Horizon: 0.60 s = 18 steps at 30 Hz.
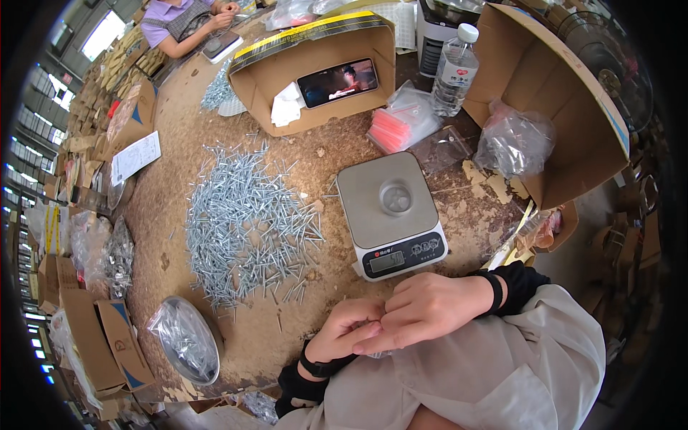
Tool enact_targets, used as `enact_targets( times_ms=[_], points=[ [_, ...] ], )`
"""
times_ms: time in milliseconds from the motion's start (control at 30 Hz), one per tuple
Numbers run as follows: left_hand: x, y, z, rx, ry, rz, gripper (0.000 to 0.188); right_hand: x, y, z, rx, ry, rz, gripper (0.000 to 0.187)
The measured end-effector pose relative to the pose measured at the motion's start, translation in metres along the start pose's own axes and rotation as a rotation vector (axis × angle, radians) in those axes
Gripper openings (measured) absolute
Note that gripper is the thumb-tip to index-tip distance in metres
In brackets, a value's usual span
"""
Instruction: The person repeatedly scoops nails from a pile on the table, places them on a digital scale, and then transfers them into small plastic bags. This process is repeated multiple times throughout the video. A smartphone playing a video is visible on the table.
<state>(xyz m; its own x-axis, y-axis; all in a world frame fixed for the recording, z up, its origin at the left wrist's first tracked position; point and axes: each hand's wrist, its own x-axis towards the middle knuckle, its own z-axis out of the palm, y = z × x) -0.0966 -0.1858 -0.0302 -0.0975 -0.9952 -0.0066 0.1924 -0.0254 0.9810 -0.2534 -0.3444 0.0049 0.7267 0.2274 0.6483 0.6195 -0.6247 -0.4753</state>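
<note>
My left hand (345, 328) and my right hand (438, 308) meet close to my body, just below the scale. Both have their fingers closed and pressed together. A bit of clear plastic, seemingly a small bag (381, 354), peeks out under the fingers; the rest is hidden by them. Beyond my hands sits a digital scale (373, 222) with a grey metal plate, and a small clear round dish (395, 198) rests on the plate. To the left of the scale spreads a large loose pile of silvery screws or nails (240, 222).
A metal bowl (209, 364) holding clear plastic bags stands at the front left. Behind the scale are red-edged zip bags (395, 127), a water bottle (454, 72) and a cardboard box (326, 123) with a phone (337, 82) inside. Another person (179, 29) works across the table.
</note>
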Motion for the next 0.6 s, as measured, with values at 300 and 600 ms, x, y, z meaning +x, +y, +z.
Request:
enact_targets(
  times_ms=[300,600],
  points=[
    [-0.003,-0.002,-0.011,-0.012,0.018,0.140,0.017,0.001,-0.005,-0.018,-0.016,-0.070,0.169,0.030],
    [-0.018,-0.032,-0.008,-0.250,0.109,0.076,0.020,0.003,0.000,-0.002,0.299,-0.072,0.016,0.018]
  ],
)
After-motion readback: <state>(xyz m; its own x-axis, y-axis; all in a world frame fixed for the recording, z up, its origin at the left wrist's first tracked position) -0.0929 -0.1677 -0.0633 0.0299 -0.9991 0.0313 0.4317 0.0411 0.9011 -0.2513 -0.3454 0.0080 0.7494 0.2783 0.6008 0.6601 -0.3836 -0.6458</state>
